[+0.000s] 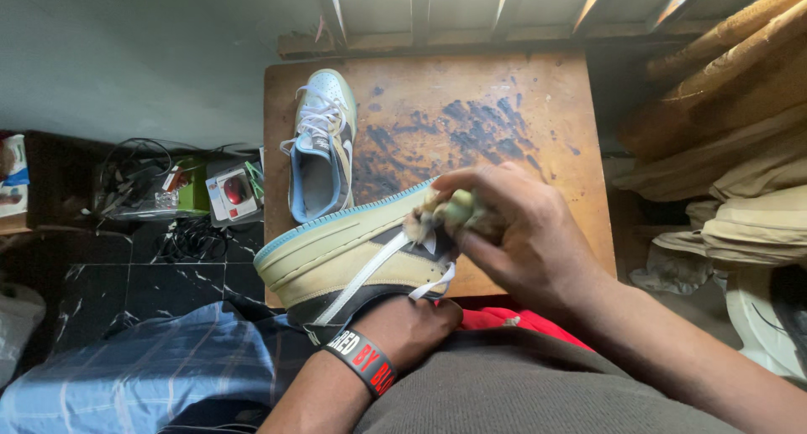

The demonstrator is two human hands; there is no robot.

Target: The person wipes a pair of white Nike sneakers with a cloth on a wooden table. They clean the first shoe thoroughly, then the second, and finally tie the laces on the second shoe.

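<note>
My left hand [412, 325], with a black wristband on the wrist, grips a tan and black sneaker [336, 257] from below, tilted on its side with the light blue sole edge facing up. White laces hang from it. My right hand [521, 232] is closed on a small greenish brush or sponge [458, 207] pressed against the sneaker's upper. The matching second sneaker [321, 144] lies upright on the worn wooden table [504, 98], at its far left, apart from both hands.
A wooden window frame [471, 22] runs behind the table. Tangled cables and small boxes [168, 190] sit on the dark tiled floor at left. Beige cloth and cushions [731, 148] pile up at right. A blue checked cloth [151, 367] lies near my lap.
</note>
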